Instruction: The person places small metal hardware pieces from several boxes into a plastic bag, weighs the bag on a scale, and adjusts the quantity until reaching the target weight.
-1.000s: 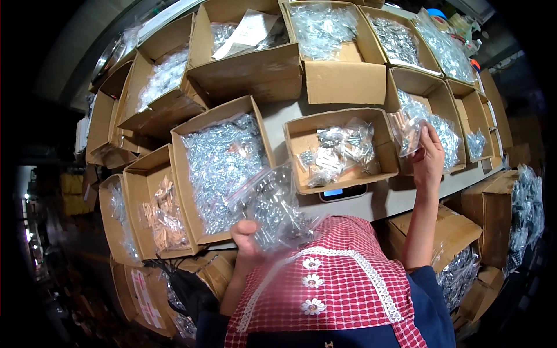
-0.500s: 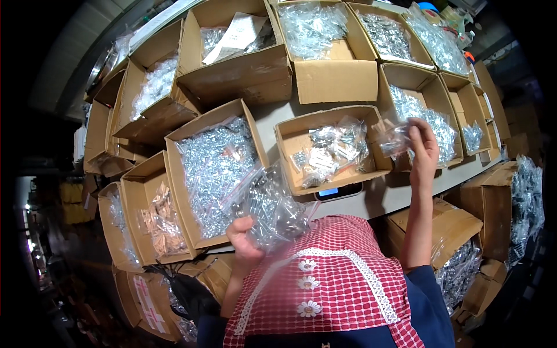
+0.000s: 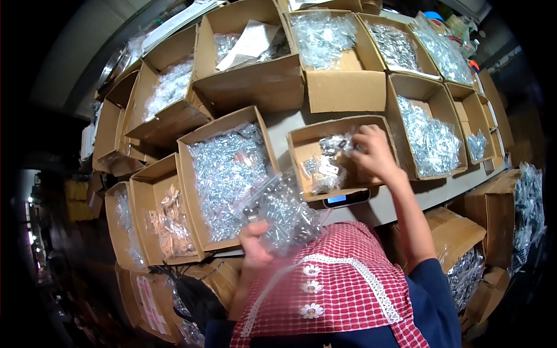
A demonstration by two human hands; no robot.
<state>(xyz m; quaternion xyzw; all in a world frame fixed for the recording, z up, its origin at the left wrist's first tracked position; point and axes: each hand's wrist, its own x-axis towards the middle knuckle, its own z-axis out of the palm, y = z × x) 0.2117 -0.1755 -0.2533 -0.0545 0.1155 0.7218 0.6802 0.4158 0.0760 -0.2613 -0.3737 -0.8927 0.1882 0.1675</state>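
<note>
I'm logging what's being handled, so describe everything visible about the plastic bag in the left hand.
The plastic bag is clear, crinkled and glossy, with a reddish line near its upper left edge. Small silvery metal-looking parts show inside. The left hand grips its lower left side, before the apron; whether it touches the apron is unclear.

Light falls strongest on the cardboard boxes and the pale surface, glinting white off the clear bags; a small screen glows blue. Shadow sits under the right hand. The far left sinks into murk, too dim, I think, to read. Edges bow toward a black rim; haze smears the apron.
</note>
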